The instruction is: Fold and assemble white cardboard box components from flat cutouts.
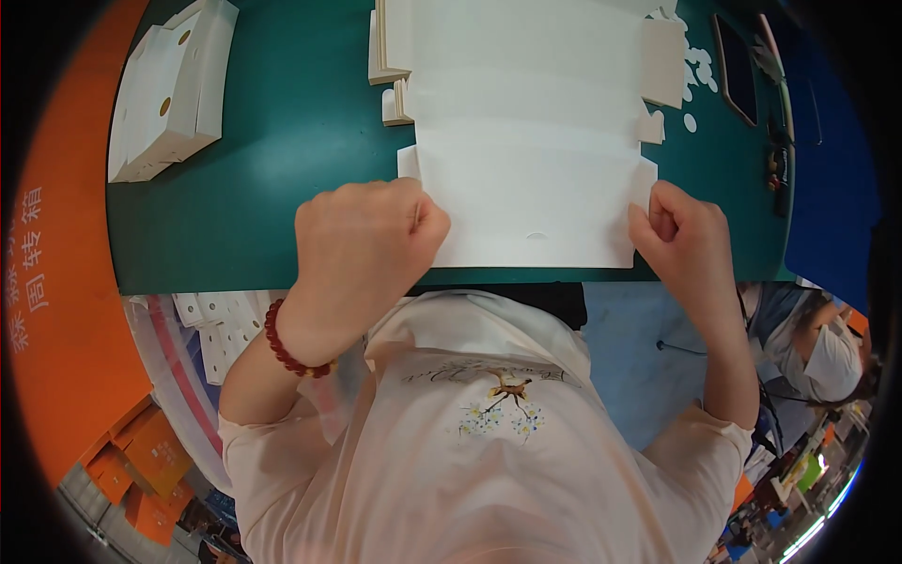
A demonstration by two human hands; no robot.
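A white flat cardboard box blank (526, 188) lies on top of a stack of cut blanks, its near edge close to the table's front edge. At its left near corner my left hand (362, 235) is closed, thumb against the curled fingers, by a side flap (409, 162). My right hand (691, 230) is likewise closed at the opposite side flap (645, 179), thumb and forefinger pinched at the board's edge. The fingertips of the left hand are mostly hidden behind its back. A small half-round cut (536, 235) marks the blank's near panel.
Folded white boxes (174, 89) with round holes stand at the green table's (282, 122) far left. White cut-out scraps (697, 70) and a dark-screened phone (735, 70) lie at the right. White pieces (221, 329) sit below the left edge. Another person (827, 352) is behind at right.
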